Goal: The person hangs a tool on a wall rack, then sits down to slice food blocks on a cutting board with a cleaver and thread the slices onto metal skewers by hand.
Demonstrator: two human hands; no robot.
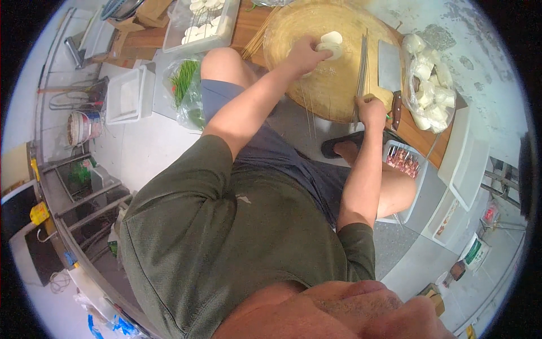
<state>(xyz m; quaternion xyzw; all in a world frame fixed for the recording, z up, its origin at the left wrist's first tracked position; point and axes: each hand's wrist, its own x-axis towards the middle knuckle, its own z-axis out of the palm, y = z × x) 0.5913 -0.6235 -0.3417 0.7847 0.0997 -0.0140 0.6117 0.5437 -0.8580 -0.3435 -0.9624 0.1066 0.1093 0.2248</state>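
Note:
My left hand (308,54) pinches a pale round food slice (331,51) between thumb and fingers over a round wooden chopping block (292,21). Another white slice (331,37) lies just beyond it. At the block's right side, my right hand (371,111) has its fingers closed at the near ends of thin metal skewers (362,70); how many it grips is hard to tell. Two more thin skewers (308,108) stick out over the block's near edge, below my left hand. A cleaver (389,63) with a brown handle rests right of the skewers.
A clear bag of white chunks (431,87) lies at the right. Bamboo skewers (261,36) and a plastic bin of skewered white slices (233,25) are to the left. Bagged green stalks (185,82) sit beside my left knee. A tray of skewered meat (402,162) stands by my right leg.

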